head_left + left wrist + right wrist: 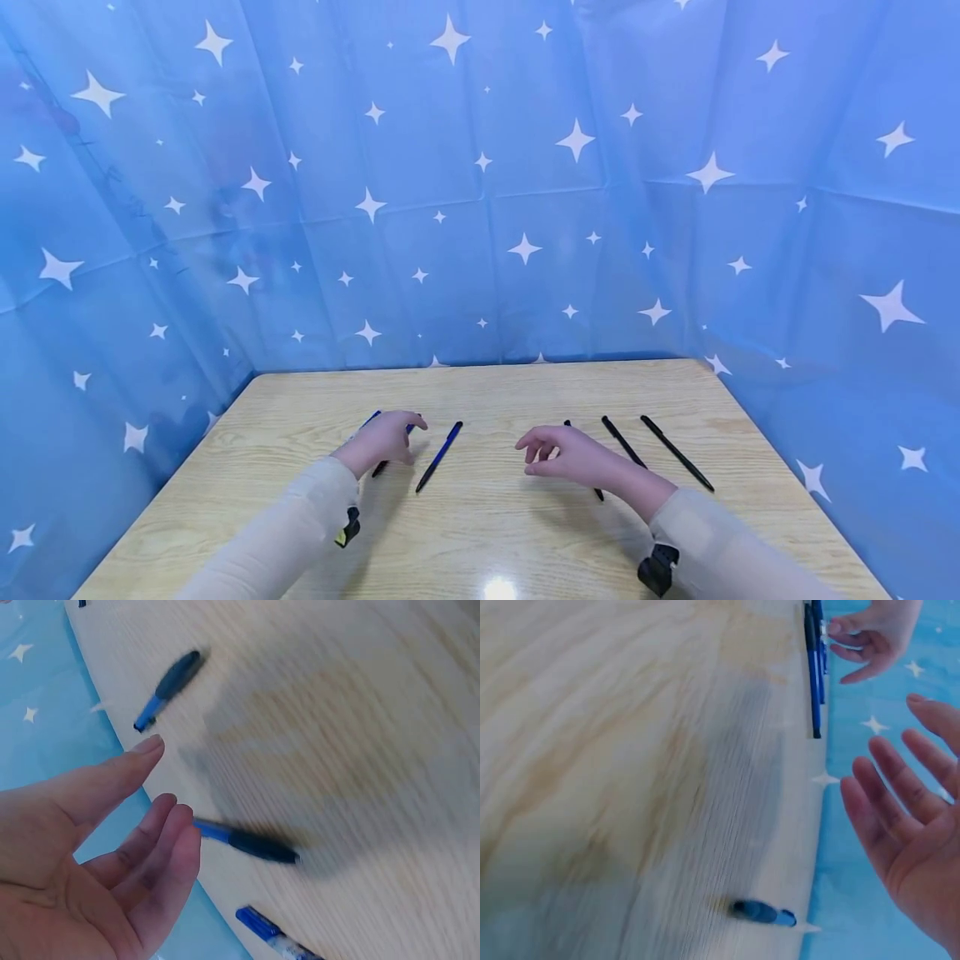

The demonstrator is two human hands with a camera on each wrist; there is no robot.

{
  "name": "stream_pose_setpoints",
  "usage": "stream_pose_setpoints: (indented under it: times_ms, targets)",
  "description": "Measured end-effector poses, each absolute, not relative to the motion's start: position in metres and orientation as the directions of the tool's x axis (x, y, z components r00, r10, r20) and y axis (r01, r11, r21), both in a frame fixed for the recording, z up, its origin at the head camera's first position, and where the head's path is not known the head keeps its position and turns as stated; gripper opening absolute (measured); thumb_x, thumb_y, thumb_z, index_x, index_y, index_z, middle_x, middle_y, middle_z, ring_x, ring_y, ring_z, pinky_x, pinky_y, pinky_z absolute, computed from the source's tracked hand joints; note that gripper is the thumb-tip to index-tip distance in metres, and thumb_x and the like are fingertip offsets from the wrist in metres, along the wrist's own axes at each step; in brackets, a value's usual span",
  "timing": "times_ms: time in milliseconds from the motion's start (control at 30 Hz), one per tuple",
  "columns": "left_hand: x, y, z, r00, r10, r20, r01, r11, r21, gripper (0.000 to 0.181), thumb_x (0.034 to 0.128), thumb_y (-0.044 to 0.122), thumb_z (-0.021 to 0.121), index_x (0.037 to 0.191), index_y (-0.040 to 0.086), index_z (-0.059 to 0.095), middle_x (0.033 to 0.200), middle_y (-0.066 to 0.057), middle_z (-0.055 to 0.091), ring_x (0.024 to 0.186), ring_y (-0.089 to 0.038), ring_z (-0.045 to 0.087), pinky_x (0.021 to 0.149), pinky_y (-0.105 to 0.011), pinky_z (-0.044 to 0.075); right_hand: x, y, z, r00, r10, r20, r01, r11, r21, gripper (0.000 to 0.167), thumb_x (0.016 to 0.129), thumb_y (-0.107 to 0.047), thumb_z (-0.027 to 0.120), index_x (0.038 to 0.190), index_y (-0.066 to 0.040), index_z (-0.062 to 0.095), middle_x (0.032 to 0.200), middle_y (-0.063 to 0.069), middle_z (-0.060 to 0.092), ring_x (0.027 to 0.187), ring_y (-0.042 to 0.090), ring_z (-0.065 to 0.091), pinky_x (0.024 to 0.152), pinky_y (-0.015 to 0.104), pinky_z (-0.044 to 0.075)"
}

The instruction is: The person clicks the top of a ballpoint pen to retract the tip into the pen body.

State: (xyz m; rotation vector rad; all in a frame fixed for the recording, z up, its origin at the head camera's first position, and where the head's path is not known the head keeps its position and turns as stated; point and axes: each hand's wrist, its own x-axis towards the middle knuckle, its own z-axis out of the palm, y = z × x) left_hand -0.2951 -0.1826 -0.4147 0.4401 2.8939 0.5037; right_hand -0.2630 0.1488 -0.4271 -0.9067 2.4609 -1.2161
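Note:
My left hand [384, 439] hovers over the left part of the table, fingers loosely bent and holding nothing. Just right of it lies a blue pen with a dark tip [439, 457]. A second blue-and-black pen [251, 844] lies below the hand, partly hidden by it in the head view. Beyond the wrist is a blue-ended pen [274, 934], cut off in the left wrist view. Nothing is between the relaxed fingers of my right hand [573, 454], above a black pen [598, 494] that it partly covers. Two more black pens, one nearer [624, 442] and one farther right [677, 452], lie beside that forearm.
The pens rest on a light wood-grain table [480, 517]. A blue curtain with white stars [480, 183] hangs behind and on both sides, close to the table's edges. Dark straps with small devices sit at both wrists [658, 568].

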Motion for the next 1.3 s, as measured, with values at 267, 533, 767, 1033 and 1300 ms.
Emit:
stream_pose_setpoints:
  times_ms: [267, 533, 767, 1033, 1300]
  targets:
    - [-0.305, -0.194, -0.416, -0.940, 0.302, -0.157, 0.248, 0.924, 0.292, 0.052, 0.0718, 0.005, 0.087, 0.120, 0.010, 0.067, 0.117, -0.010, 0.063, 0.079, -0.018, 0.057, 0.076, -0.039, 0.051, -0.269, 0.133, -0.430, -0.777, -0.627, 0.055, -0.407, 0.434, -0.803, 0.034, 0.092, -0.020, 0.070, 0.123, -0.007, 0.063, 0.098, -0.001, 0.065, 0.092, 0.020, 0.060, 0.074, 0.036, 0.050]
    - [-0.310, -0.209, -0.425, -0.927, 0.309, -0.213, 0.236, 0.922, 0.308, 0.055, 0.0696, -0.001, 0.086, 0.120, 0.013, 0.067, 0.095, -0.007, 0.063, 0.076, -0.018, 0.056, 0.069, -0.036, 0.051, -0.270, 0.120, -0.433, -0.782, -0.621, 0.062, -0.416, 0.445, -0.793, 0.033, 0.092, -0.016, 0.070, 0.122, -0.005, 0.064, 0.095, -0.005, 0.065, 0.089, 0.015, 0.061, 0.074, 0.034, 0.051]
    - [-0.314, -0.219, -0.429, -0.926, 0.291, -0.239, 0.173, 0.892, 0.417, 0.055, 0.0710, -0.008, 0.082, 0.119, 0.013, 0.066, 0.092, -0.009, 0.062, 0.077, -0.018, 0.060, 0.059, -0.031, 0.053, -0.272, 0.114, -0.435, -0.785, -0.615, 0.067, -0.430, 0.465, -0.774, 0.032, 0.091, -0.015, 0.070, 0.121, -0.006, 0.065, 0.092, -0.008, 0.064, 0.088, 0.013, 0.061, 0.075, 0.033, 0.051]
    - [-0.312, -0.217, -0.427, -0.926, 0.258, -0.274, 0.127, 0.899, 0.419, 0.057, 0.0734, -0.014, 0.076, 0.121, 0.014, 0.065, 0.082, -0.009, 0.055, 0.061, -0.017, 0.059, 0.053, -0.031, 0.054, -0.272, 0.113, -0.434, -0.793, -0.606, 0.061, -0.409, 0.455, -0.791, 0.033, 0.092, -0.015, 0.070, 0.122, -0.006, 0.064, 0.093, -0.007, 0.064, 0.089, 0.015, 0.061, 0.075, 0.034, 0.051]
    - [-0.310, -0.206, -0.418, -0.912, 0.306, -0.273, 0.177, 0.894, 0.411, 0.059, 0.0758, -0.020, 0.067, 0.123, 0.016, 0.064, 0.078, -0.008, 0.055, 0.064, -0.017, 0.052, 0.047, -0.027, 0.043, -0.275, 0.112, -0.433, -0.805, -0.589, 0.069, -0.392, 0.442, -0.807, 0.033, 0.092, -0.015, 0.069, 0.123, -0.005, 0.063, 0.093, -0.005, 0.064, 0.089, 0.015, 0.061, 0.076, 0.033, 0.052]
